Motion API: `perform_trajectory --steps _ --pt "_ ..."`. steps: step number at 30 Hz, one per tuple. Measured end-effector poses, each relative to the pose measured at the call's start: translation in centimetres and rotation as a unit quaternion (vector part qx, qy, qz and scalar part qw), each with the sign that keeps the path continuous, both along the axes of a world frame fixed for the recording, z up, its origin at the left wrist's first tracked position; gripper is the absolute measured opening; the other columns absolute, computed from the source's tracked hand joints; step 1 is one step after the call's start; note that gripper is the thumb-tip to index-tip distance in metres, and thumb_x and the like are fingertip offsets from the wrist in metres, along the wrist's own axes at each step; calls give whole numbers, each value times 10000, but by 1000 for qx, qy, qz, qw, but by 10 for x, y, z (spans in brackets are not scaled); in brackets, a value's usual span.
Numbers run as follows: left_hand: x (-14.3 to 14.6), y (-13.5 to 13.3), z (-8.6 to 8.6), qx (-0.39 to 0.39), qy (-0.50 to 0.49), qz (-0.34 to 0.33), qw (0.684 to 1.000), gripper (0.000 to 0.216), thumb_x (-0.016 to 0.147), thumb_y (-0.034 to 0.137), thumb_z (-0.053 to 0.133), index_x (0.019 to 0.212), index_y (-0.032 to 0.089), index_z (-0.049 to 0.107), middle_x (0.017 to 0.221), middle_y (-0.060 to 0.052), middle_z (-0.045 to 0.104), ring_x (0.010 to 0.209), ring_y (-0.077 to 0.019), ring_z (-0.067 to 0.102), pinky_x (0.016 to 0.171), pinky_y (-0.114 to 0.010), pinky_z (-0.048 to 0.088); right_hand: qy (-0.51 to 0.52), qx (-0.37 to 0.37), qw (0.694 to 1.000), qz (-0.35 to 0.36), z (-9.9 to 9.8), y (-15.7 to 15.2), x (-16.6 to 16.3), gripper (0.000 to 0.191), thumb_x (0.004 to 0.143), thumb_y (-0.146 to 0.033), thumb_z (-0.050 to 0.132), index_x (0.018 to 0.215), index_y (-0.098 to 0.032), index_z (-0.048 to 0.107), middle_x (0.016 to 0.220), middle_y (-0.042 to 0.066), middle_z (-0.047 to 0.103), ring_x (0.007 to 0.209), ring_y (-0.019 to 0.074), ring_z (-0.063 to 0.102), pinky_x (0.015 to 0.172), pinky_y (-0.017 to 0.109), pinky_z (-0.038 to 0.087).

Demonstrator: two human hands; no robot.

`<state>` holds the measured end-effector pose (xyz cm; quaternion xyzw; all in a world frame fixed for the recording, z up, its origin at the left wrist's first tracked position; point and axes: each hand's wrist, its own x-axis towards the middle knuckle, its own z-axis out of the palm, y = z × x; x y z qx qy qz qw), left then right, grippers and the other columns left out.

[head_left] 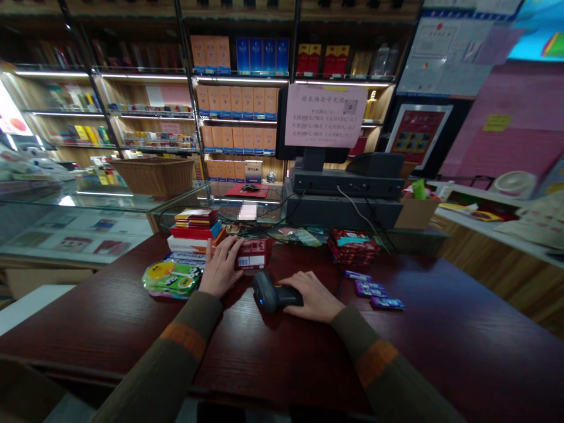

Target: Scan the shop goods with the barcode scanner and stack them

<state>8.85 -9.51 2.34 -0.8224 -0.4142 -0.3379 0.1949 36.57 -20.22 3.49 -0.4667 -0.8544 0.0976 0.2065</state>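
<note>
My right hand (311, 295) is wrapped round the handle of a dark barcode scanner (265, 294). A small blue light glows on the scanner's head, which is low over the wooden table and points left. Just beyond it, a red packaged box (255, 254) shows a white barcode label on its near side. My left hand (221, 267) grips the left end of this box, its outer fingers spread. Left of that hand lies a green and yellow cartoon-shaped package (171, 277). Behind it is a stack of red, orange and white boxes (196, 232).
Red packets (353, 245) are piled at the back right, with several purple packets (370, 288) nearer. A dark cash-register terminal (343, 182) with trailing cables stands behind the table (423, 352). A wicker basket (154, 175) sits on the glass counter at left; stocked shelves rise beyond.
</note>
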Motion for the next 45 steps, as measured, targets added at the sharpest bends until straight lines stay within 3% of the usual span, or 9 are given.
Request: perform_trajectory --steps 15,19,29,41,45 --pt "4 10 -6 16 -26 7 999 833 785 274 684 1525 182 313 1479 -159 474 1386 -313 430 1243 -563 96 24 79 996 -20 14 1 -6 505 796 -344 748 1259 -210 599 1133 84 689 1050 246 589 969 405 348" --pt "4 13 -6 29 -39 -10 999 883 794 279 675 1547 148 232 1481 -181 463 1395 -312 422 1242 -549 142 14 77 997 -20 12 2 -4 487 808 -349 722 1260 -216 599 1100 82 692 1039 246 596 976 414 341" --pt "4 19 -7 55 -58 -45 996 844 832 277 659 1540 182 209 1488 -172 464 1413 -286 415 1238 -545 181 21 73 997 10 10 3 -4 466 772 -348 744 1210 -246 625 1085 63 685 1057 249 591 1023 441 317" --pt "5 24 -11 64 -54 -37 996 924 822 285 670 1564 147 137 1487 -201 463 1414 -313 416 1226 -543 231 19 69 997 19 13 0 -4 464 785 -366 750 1217 -257 623 1069 46 688 1043 232 604 1055 441 303" --pt "4 22 -9 48 -49 -38 997 941 813 248 658 1569 161 105 1509 -192 442 1423 -307 405 1224 -557 224 21 67 997 12 10 -1 0 553 779 -401 764 1285 -256 593 1124 67 681 1065 245 600 1068 460 305"
